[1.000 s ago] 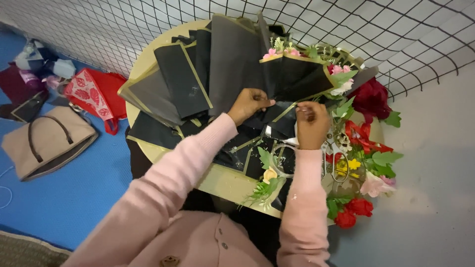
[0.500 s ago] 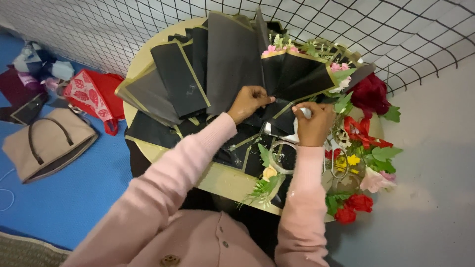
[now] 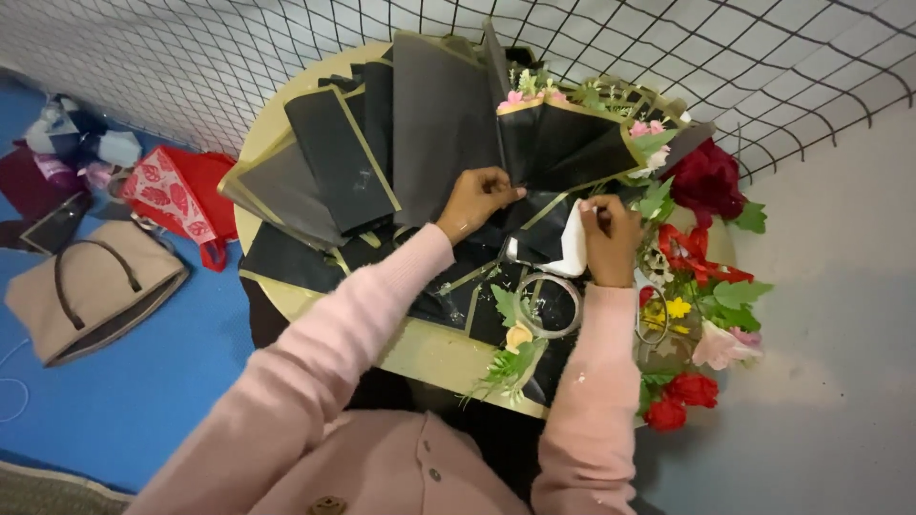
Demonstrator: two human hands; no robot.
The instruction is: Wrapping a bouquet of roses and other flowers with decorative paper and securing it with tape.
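Single head view, steeply downward, close over round table point(image 3: 286, 124).

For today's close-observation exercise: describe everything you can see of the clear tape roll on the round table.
The tape roll is a thin, see-through ring with an open centre, apparently plastic tape. It lies flat on black wrapping sheets near the table's front edge, just below the right hand, which pinches a white strip. A green leaf meets its left rim; a pale yellow flower sits at its lower edge. Neither hand touches it.
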